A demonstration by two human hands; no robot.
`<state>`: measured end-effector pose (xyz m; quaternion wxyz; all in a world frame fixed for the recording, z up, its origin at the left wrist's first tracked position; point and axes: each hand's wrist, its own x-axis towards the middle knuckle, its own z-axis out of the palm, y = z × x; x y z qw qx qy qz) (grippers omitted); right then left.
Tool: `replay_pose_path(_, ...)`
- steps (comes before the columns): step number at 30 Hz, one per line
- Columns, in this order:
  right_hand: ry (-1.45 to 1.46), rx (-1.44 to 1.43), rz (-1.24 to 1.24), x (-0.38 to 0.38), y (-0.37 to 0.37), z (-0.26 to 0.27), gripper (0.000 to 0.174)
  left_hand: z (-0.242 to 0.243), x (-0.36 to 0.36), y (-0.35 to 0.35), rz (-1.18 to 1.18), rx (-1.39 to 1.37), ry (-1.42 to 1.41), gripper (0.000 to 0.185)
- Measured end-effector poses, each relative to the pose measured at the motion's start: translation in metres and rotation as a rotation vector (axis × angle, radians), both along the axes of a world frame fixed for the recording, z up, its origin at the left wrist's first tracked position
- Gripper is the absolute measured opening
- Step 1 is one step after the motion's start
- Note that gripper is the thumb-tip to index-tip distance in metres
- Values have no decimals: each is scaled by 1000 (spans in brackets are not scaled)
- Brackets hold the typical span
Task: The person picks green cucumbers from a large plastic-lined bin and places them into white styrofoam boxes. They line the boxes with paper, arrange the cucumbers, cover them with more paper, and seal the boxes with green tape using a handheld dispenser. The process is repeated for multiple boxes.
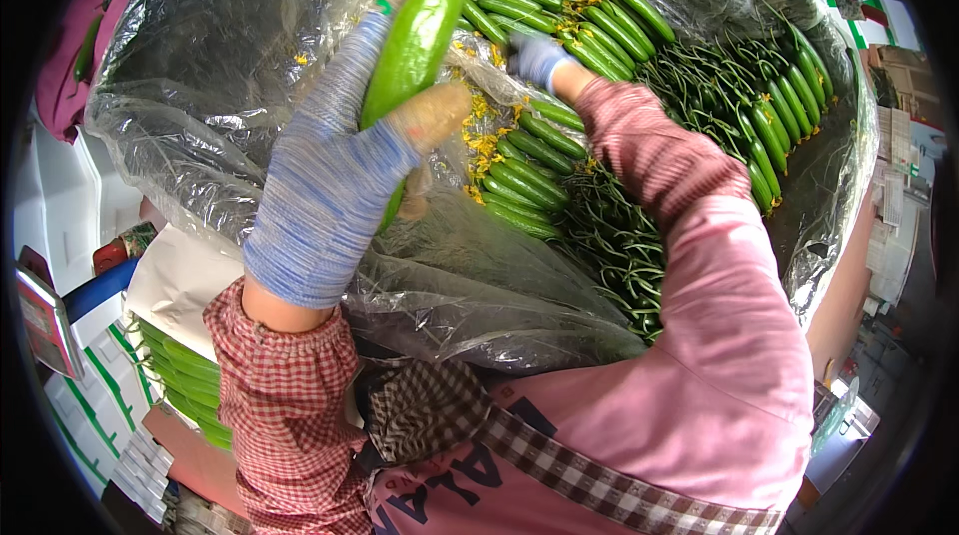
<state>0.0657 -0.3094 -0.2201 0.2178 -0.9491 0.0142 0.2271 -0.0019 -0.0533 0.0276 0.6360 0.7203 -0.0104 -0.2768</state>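
Observation:
In the head view my left hand (337,153), in a blue knit glove with worn tan fingertips, grips a glossy green cucumber (419,33), which points away from me. My right hand (538,61), also gloved, is blurred and reaches among the cucumbers at the upper middle; whether it holds one cannot be told. Around it, rows of cucumbers (614,33) with yellow blossoms lie on clear plastic film. A nearer group of cucumbers (528,186) lies below my right hand, with dark cucumber stems (622,235) beside it.
Crumpled clear plastic sheeting (202,115) lines the large container. At left stands a box of stacked cucumbers (187,385), partly under white paper (176,280), with a scale-like device (49,318) beyond it. A pink cloth (71,48) with a small cucumber on it is at upper left.

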Motion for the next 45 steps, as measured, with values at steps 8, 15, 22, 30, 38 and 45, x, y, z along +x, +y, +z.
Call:
replay_pose_path(8, 122, -290, -186, -91, -17, -152, 36, -5, 8, 11, 71, -62, -40, 69)
replay_pose_path(15, 250, -513, -22, -83, -16, -120, 48, -1, 1, 13, 155, -211, 15, 53)
replay_pose_path(22, 238, -263, -20, -87, -49, -135, 92, 3, 0, 14, 50, -133, 5, 68)
replay_pose_path(30, -19, 744, -728, -51, -21, -72, 46, -4, 7, 14, 74, -115, 52, 57)
replay_pose_path(38, 132, 2013, -429, 7, 106, 169, 32, -18, 14, 16, 254, -244, 88, 62)
replay_pose_path(45, -394, 1442, -262, 61, 65, 140, 31, -14, 10, 23, 134, -461, 130, 66)
